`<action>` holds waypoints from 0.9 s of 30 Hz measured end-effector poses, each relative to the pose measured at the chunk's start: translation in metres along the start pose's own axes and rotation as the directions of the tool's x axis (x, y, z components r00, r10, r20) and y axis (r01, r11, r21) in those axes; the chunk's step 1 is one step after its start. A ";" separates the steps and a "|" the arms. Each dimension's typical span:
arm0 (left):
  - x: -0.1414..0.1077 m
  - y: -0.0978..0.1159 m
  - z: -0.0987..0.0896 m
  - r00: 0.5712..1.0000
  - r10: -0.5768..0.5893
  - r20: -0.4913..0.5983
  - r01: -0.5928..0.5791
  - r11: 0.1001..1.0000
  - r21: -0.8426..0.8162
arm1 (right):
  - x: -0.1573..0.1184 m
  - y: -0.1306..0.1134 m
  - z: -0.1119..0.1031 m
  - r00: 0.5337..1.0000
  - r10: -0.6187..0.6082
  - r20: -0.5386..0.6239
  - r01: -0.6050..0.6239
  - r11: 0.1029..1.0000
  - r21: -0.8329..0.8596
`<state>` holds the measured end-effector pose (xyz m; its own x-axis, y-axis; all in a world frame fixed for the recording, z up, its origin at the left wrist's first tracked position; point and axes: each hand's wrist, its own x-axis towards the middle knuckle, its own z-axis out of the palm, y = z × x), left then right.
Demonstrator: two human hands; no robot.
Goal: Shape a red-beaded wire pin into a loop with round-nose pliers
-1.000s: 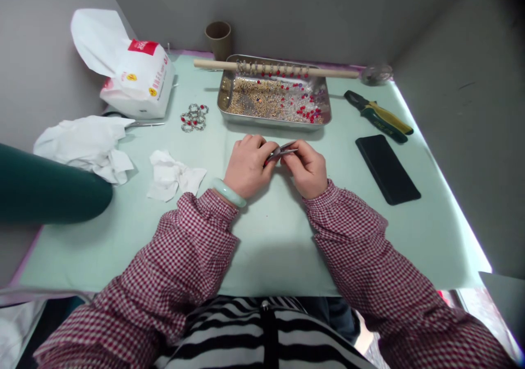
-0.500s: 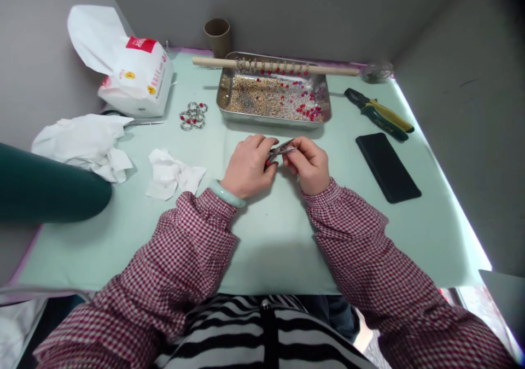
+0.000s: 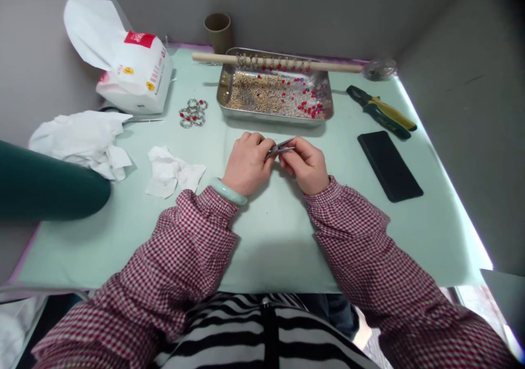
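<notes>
A: Hands first. Left hand (image 3: 247,164) and right hand (image 3: 307,164) meet at table centre, heels resting on the mint-green table (image 3: 279,238). That rest likely steadies fine work.

B: What do they hold?

A: Right hand is closed round small metal pliers (image 3: 280,148), nose pointing left toward the left fingertips. Left fingers are pinched shut on something tiny at the plier tips; too small to name. The piece sits right between both hands, touching both.

B: Supplies?

A: Steel tray (image 3: 225,93) of gold and red beads just beyond the hands, near enough for a short reach. A wooden dowel (image 3: 336,67) lies across its far rim with finished rings threaded on it, probably parked there to keep them sorted. A loose cluster of beaded rings (image 3: 193,113) lies left of the tray.

B: Anything idle?

A: Green-and-yellow pliers (image 3: 381,112) and a black phone (image 3: 389,165) to the right, well apart from the hands. Crumpled tissues (image 3: 172,172) near left, a tissue pack (image 3: 135,74) far left, a cardboard tube (image 3: 217,30) at the far edge. A dark green sleeve (image 3: 49,186) enters from the left.
</notes>
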<state>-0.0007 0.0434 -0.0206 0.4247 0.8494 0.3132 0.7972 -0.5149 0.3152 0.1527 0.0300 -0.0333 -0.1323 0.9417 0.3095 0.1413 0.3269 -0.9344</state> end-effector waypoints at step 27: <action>-0.001 0.006 -0.007 0.998 0.002 0.065 0.004 0.996 -0.087 | 0.000 0.002 -0.008 0.993 0.024 0.116 -0.040 0.989 0.140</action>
<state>0.0001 0.0385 -0.0126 0.4535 0.8541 0.2547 0.7583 -0.5199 0.3934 0.1609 0.0313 -0.0336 -0.2413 0.9338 0.2642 0.0079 0.2742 -0.9617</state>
